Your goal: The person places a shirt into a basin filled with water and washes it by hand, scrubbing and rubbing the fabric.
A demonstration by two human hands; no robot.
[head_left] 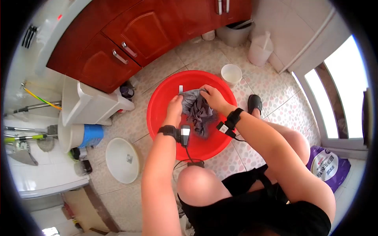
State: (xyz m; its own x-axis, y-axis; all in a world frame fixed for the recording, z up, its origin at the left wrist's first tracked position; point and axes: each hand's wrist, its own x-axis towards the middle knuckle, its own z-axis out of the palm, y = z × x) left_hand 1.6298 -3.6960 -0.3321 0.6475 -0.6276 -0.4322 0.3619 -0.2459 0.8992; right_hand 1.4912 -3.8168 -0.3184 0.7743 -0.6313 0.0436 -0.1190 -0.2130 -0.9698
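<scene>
A wide red basin (161,129) stands on the tiled floor in front of my knees. Inside it, a crumpled grey cloth (199,112) hangs between my hands, its lower part down in the basin. My left hand (175,107) is closed on the cloth's left edge, near a small white tag (181,89). At the upper right edge of the cloth, my right hand (213,98) grips the fabric with fingers pressed together. Both wrists wear black bands with small devices and cables.
A small white bowl (231,74) is right of the basin's far rim; a white basin (122,160) lies to the left. Red cabinets (145,35) line the far side. A white jug (260,50), a grey bucket (235,34) and a purple bag (328,167) are at the right.
</scene>
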